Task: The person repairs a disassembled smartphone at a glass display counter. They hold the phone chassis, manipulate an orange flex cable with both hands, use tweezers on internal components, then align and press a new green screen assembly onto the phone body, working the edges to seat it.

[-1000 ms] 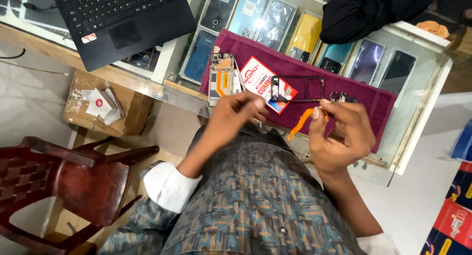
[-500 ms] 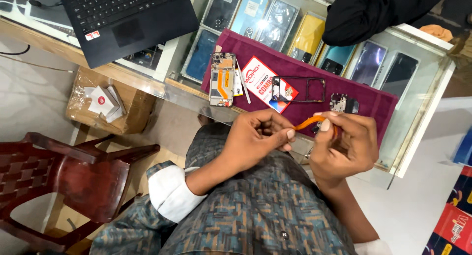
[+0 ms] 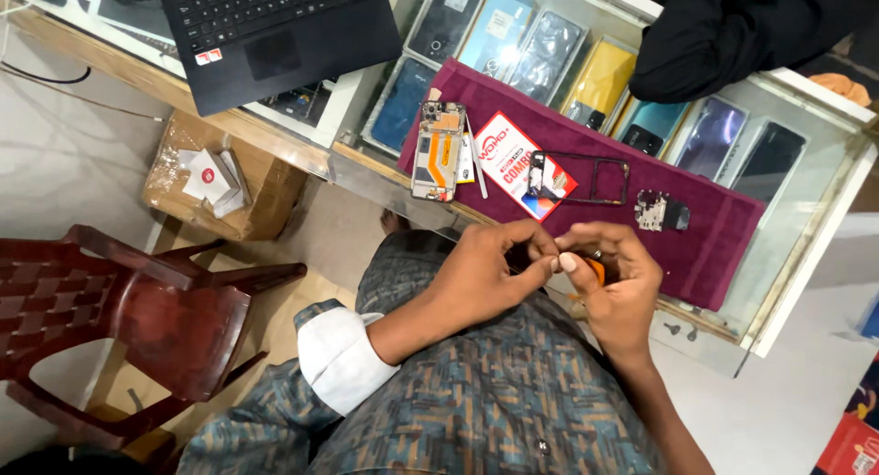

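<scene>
My left hand [image 3: 490,275] and my right hand [image 3: 615,287] meet in front of my chest, fingertips together. Both pinch a small orange part [image 3: 595,272], mostly hidden by my fingers. Beyond them a maroon cloth [image 3: 723,228] lies on the glass counter. On the cloth rest an opened phone body [image 3: 438,152] with an orange strip inside, a thin metal tool [image 3: 477,161], a red and white card [image 3: 522,163], a black phone frame [image 3: 586,178] and a small circuit board [image 3: 661,213].
A black laptop [image 3: 275,31] sits on the counter at the upper left. Phones lie under the glass [image 3: 549,54]. A black cloth bundle [image 3: 732,31] is at the upper right. A dark red chair [image 3: 128,319] and a cardboard box [image 3: 220,187] stand on the left.
My hands have drawn closer together and nearer my body. The orange part, earlier sticking out between them, is now almost covered by my fingers.
</scene>
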Motion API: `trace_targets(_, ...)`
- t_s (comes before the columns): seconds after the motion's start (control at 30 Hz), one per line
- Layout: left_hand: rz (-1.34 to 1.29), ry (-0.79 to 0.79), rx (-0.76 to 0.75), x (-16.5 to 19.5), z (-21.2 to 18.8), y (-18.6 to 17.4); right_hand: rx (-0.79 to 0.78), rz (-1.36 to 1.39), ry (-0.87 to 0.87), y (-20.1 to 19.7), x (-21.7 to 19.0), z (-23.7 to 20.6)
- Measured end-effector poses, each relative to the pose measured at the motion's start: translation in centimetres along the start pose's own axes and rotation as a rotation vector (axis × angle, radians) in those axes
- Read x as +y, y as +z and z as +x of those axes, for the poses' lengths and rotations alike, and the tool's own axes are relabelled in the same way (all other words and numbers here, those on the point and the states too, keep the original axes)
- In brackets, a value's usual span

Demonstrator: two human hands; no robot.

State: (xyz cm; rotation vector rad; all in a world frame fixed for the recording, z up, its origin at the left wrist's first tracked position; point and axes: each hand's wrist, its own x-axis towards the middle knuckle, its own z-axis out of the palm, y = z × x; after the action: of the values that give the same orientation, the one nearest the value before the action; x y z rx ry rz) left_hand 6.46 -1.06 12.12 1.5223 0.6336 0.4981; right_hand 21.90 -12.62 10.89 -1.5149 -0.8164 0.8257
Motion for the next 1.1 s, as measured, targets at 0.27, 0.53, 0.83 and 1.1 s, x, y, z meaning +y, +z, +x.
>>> trace_targets(0.27, 0.023, -0.060, 0.071, -0.5, -0.9, -0.9, -0.050, 0.031, -0.020, 0.7, 1.4, -0.3)
trace_targets(0.53, -0.123, -0.075, 0.146, -1.2, -1.6, -1.1, -0.047, 0.073, -0.018, 1.5, 1.8, -1.3)
trace_targets(0.83, -0.497, -0.101, 0.076, -2.4, -1.6, -0.4, -0.045, 0.657, 0.153, 1.5, 1.7, -0.7)
trace_targets(1.1, -0.459, -0.038, 0.117, -0.9, -1.8, 0.2, 0.008, 0.540, 0.065, 1.8, -0.2, -1.2)
